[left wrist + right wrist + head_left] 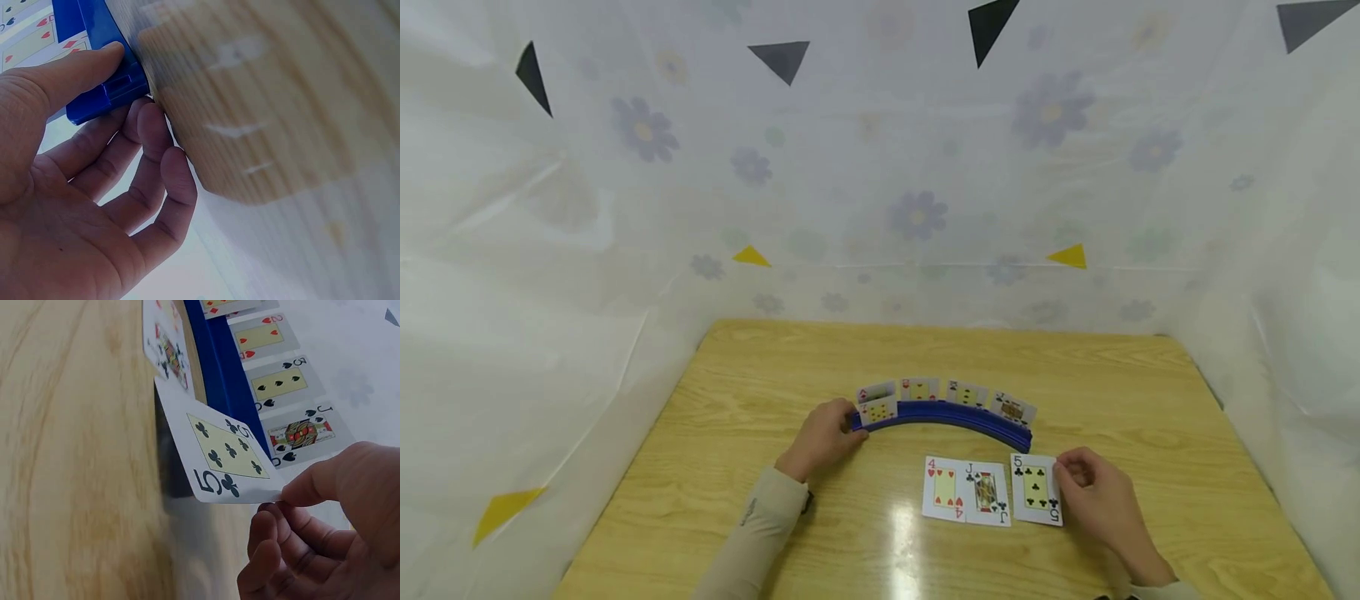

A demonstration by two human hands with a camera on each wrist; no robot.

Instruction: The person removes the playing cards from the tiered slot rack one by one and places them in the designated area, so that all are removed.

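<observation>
Your right hand (1101, 496) pinches the edge of the five of clubs (1036, 489), lifted off the table (1150, 400) beside the jack (986, 492); a loose pinch could drop it. Farther out, your left hand (823, 437) grips the blue card holder (955, 417), and a nudge there could tip its standing cards.

One curved blue card holder (951, 419), five cards standing in it, three cards flat on one wooden table (1150, 400)
</observation>
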